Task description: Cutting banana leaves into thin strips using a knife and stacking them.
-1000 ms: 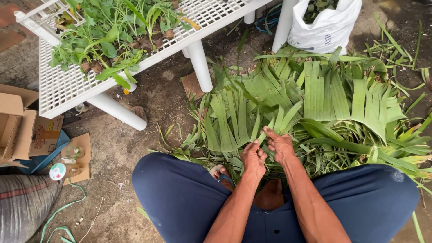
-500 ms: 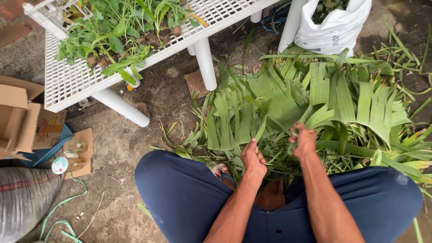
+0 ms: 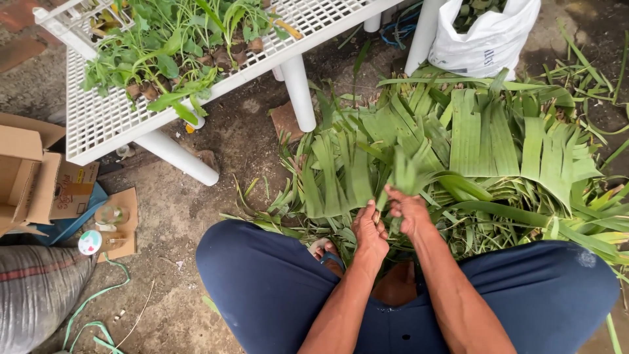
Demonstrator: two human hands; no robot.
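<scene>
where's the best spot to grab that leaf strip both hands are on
Grip the narrow leaf strip low, near its base, where the left hand and right hand pinch it. Come from the near side, over the knees: it rises from the leaf pile and fans wider and floppier toward the tip.

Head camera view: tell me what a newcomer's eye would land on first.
The big heap of green leaf strips fanned over the ground at centre and right strikes first. Just below it, the left hand and right hand pinch one leaf strip above dark blue trousers. At upper left, a white slatted table carries small leafy plants.
</scene>
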